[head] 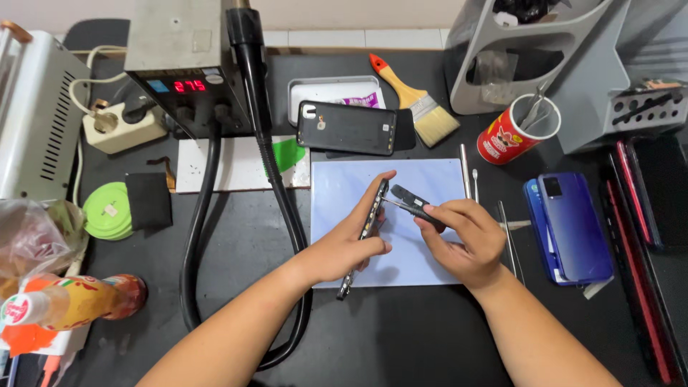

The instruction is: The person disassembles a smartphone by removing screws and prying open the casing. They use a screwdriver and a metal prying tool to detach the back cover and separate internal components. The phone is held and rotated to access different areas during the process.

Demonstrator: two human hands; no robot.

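Head view: left hand (342, 247) grips a phone (365, 233) on edge over the mat (344, 188); right hand (466, 240) pinches a tool (412, 203) (tip at the seam). Pry gently, I'd judge.

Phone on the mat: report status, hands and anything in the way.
Left hand holds phone on edge above blue mat. Right hand grips black tool, tip at phone's edge. Black hose runs beside left arm, not blocking.
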